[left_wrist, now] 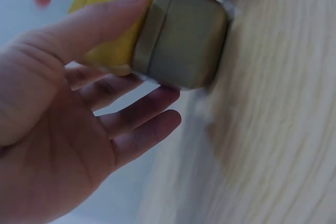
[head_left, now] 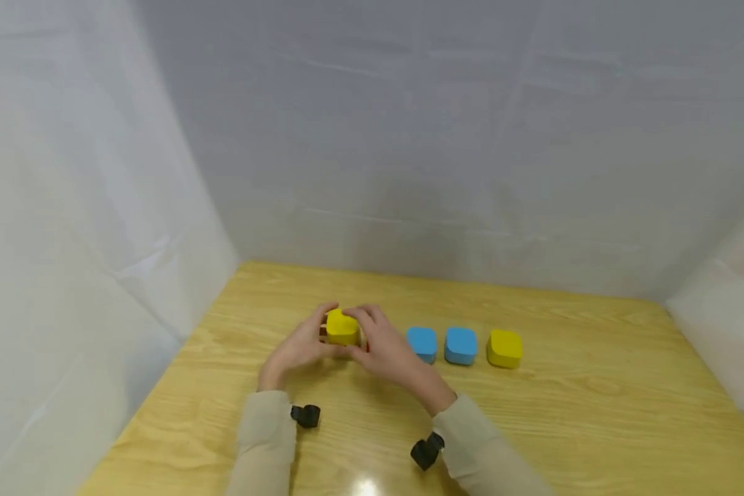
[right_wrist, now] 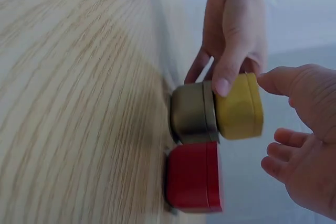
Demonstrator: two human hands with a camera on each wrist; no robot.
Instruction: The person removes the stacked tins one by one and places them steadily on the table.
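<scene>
Gripping a rounded yellow square lid (head_left: 342,326) with both hands atop a grey metal tin (right_wrist: 192,113) on the pale wooden surface (head_left: 570,427).

Left hand (head_left: 299,348) fingers (left_wrist: 100,22) pinch the lid's edge; right hand (head_left: 386,346) fingers curl on its other side. A red tin (right_wrist: 193,177) touches the grey one; two blue tins (head_left: 441,344) and a yellow tin (head_left: 505,348) sit in a row to the right.

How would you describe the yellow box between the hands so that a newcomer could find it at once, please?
On the wooden table, look at the left end of the row of small boxes, where both hands meet. The yellow box sits there on top of a grey-gold tin, beside a red tin. The other yellow box lies alone at the right end, untouched.
</scene>
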